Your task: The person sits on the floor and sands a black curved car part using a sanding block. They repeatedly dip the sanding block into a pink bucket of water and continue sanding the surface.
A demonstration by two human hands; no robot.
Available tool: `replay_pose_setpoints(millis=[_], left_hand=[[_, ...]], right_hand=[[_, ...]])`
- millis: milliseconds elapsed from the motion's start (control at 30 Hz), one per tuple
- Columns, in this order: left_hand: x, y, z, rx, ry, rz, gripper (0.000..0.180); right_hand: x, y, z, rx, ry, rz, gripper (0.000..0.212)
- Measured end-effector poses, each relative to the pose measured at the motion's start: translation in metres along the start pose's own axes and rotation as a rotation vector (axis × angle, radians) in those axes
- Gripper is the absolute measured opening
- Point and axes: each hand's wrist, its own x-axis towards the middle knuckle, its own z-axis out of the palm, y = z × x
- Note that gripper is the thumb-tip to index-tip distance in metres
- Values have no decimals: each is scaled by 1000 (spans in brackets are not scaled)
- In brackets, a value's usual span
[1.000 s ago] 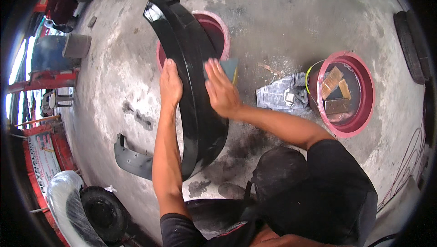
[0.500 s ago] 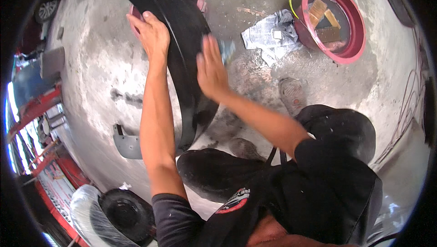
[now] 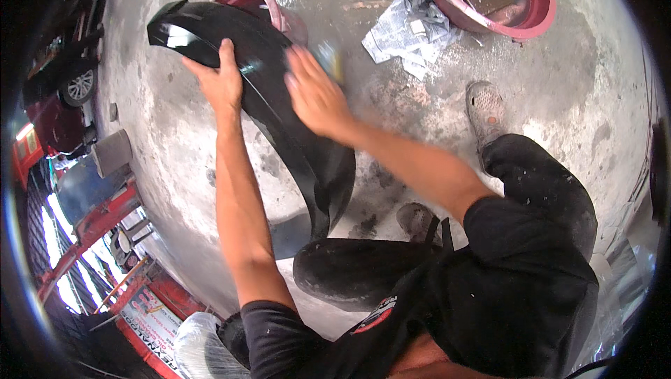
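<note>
The left hand (image 3: 222, 85) is gripping the slanting black part (image 3: 276, 96). At its right edge, the right hand (image 3: 316, 96) is holding a blurry pad (image 3: 331, 61).

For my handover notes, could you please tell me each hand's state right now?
Left hand: holding the black curved panel.
Right hand: fingers extended; grip on the blurred pad cannot be told.

Room on both sides of the black bumper panel (image 3: 279, 103), tight at its two ends.
A hand could pass over the concrete floor (image 3: 409, 117) between my right hand (image 3: 314, 96) and my right clog (image 3: 486, 108), or through the gap inside the curve, beside my left forearm (image 3: 241, 197). A pink bucket (image 3: 277, 10) blocks the far end, my left knee (image 3: 314, 267) the near one; crumpled newspaper (image 3: 402, 33) lies ahead.
</note>
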Motion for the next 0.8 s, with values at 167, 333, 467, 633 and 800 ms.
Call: replay_pose_setpoints(millis=[167,333,467,633,800], left_hand=[[-4,4,-4,-8,8,-67,107],[-1,6,2,8,-62,-85,104],[-3,6,-3,66,19,-98,92],[-7,22,-2,11,-24,-175,75],[0,-10,-7,4,16,-106,64]], right_hand=[[-99,-13,7,7,2,108,56],[71,4,19,-28,30,-85,49],[-111,3,-2,6,-168,-129,58],[49,-12,8,50,52,-261,49],[-7,-30,0,35,-114,-230,53]])
